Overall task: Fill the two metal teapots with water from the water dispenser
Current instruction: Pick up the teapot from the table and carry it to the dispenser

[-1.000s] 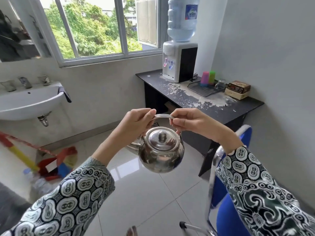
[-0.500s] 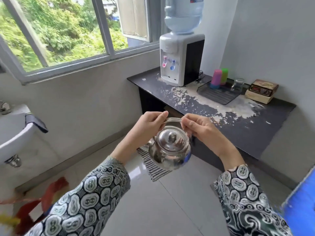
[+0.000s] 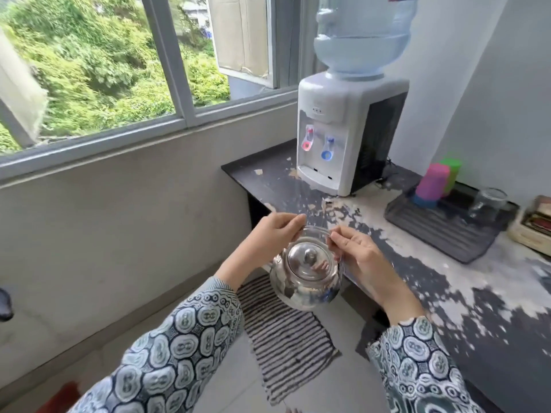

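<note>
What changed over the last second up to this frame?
The person walked toward the water dispenser, which now looks much nearer; the sink and blue chair have left the view. Unchanged: left hand and right hand keep their grip on the teapot handle, lid on, nothing let go.

Scene is lit brightly and evenly by daylight from the window (image 3: 98,70) at upper left; foliage outside is slightly overexposed, and only soft shadows are cast under the surface (image 3: 447,263). Strong wide-angle distortion is seen: window frame and wall edges are bowed, sleeves stretched at the bottom corners. Soft reflections are picked up on the teapot (image 3: 305,277), and slight blur is noted at the left edge and around the hands.
</note>
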Demonstrator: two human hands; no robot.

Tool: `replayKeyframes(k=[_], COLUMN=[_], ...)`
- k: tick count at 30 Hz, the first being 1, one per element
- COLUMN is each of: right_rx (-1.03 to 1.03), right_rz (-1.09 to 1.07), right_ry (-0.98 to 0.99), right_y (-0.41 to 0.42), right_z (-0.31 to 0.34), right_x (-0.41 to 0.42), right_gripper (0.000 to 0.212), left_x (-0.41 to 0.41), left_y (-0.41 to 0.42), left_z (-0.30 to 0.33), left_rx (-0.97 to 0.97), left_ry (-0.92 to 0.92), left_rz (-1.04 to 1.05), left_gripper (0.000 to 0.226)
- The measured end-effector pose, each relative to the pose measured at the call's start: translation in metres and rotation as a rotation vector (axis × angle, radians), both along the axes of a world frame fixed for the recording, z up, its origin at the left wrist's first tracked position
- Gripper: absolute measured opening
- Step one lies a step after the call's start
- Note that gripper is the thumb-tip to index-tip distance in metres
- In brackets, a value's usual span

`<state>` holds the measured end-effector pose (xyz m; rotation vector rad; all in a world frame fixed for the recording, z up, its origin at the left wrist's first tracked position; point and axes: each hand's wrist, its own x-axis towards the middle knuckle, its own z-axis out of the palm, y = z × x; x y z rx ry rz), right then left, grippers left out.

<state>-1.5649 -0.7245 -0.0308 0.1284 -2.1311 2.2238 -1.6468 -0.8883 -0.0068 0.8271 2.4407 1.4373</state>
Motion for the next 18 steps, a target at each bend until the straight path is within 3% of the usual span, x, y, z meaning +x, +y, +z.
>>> replayKeyframes(k=[7,12,18], right_rx=[-0.224,-0.189,-0.177], right_rz=[-0.129,-0.283,-0.445], right_ry=[-0.099,-0.167,-0.178], right_y=[0.021,0.027,0.044], right_z=[-0.031,-0.061,-0.091], right_x=[-0.127,-0.214,-0.29], right_gripper=[0.022,0.022,0.027], left_x=[-0.131,-0.227,-0.328], left_y=[0.038,0.063,0.096], left_z=[-0.032,-0.065,-0.088], left_rx=[-0.064,-0.119,-0.193], left_ry=[-0.012,-0.032,-0.087], left_rz=[0.026,0.017,-0.171], left_gripper=[0.046,0.038,0.035])
